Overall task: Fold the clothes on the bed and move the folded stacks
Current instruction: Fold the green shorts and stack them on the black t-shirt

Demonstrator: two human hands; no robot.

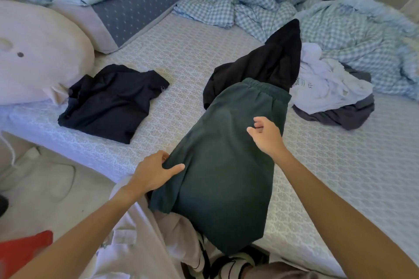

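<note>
Closest in, two bare forearms reach out over the edge of the bed (340, 165), and between them hangs the hem end of a pair of dark green pants (222, 161), draped off the mattress toward the person's legs. The left hand (152, 172) is clamped on the pants' left edge, thumb lying on top of the cloth and fingers tucked under the fold. The right hand (265, 135) sits over the upper right part of the pants, just below the elastic waistband, fingers loosely curled with nothing held between them; whether it touches the fabric I cannot tell. The waistband end lies flat on the mattress, overlapping a black garment (267, 63) that rises into a peak behind it. Just right of that, a rumpled white shirt (326, 88) sits on a grey garment (340, 115). Off to the left, well apart from the hands, lies a folded navy garment (111, 102), beside a big beige plush cushion (36, 52). A checked blue duvet (260, 2) is bunched at the far side.
</note>
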